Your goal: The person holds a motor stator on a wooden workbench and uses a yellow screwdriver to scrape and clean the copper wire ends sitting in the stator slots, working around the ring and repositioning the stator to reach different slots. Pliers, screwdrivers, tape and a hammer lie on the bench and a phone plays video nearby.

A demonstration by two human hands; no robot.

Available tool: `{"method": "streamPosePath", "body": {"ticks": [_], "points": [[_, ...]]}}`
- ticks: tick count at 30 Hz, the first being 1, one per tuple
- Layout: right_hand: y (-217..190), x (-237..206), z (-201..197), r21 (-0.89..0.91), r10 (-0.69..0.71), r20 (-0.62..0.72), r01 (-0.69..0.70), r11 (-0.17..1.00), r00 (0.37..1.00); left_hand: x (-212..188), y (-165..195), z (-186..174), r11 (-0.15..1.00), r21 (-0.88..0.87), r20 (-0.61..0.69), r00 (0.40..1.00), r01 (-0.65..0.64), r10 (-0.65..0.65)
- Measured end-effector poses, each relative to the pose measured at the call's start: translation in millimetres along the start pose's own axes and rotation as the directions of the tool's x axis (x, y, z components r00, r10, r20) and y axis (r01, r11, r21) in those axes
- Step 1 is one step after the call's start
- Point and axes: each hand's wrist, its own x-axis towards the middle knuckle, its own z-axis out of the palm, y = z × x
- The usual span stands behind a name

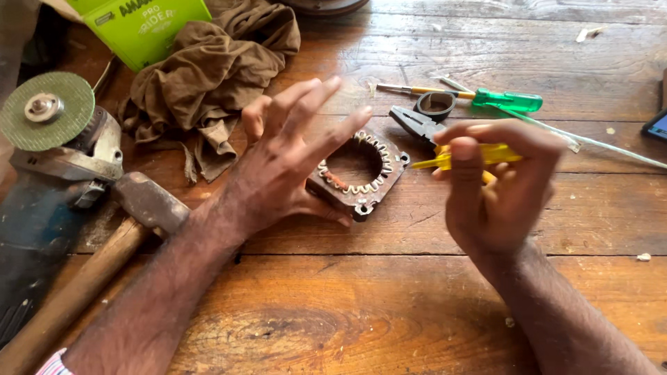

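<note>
Nearest us, our right hand (497, 191) is closed around a yellow-handled screwdriver (462, 158), its tip pointing left toward the motor stator (358, 173). Our left hand (285, 160) is spread, fingers apart, only the thumb touching the stator's near edge as it lies flat on the wooden table (361, 305). We judge the work mid-way: the stator is out, its windings in place. Beyond lie pliers (417, 123), a black ring (435, 104) and a green-handled screwdriver (506, 101).
</note>
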Motion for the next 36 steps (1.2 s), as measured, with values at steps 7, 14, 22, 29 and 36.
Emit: {"method": "streamPosePath", "body": {"ticks": [7, 14, 22, 29, 36], "points": [[2.6, -11.5, -2.3, 0.080, 0.039, -0.058, -0.034, 0.996, 0.998, 3.0, -0.1, -5.1, 0.992, -0.128, -0.119, 0.992, 0.021, -0.036], [-3.3, -6.4, 4.9, 0.115, 0.091, 0.043, -0.096, 0.989, 0.995, 8.2, 9.1, -21.0, 0.858, -0.410, 0.074, 0.949, 0.310, -0.307], [10.1, -4.8, 4.8, 0.170, 0.114, -0.015, -0.110, 0.979, 0.993, 5.7, 27.8, -24.5, 0.860, -0.294, 0.322, 0.890, 0.418, -0.322], [23.8, -21.9, -7.1, 0.106, 0.212, -0.008, -0.210, 0.972, 0.977, -1.5, 29.5, -6.1, 0.939, -0.336, 0.114, 0.987, -0.071, 0.116], [18.2, -18.9, 1.6, 0.037, 0.039, -0.020, -0.038, 0.999, 0.999, -0.1, 22.4, 2.7, 0.971, -0.235, 0.117, 0.990, -0.045, 0.074]]}}
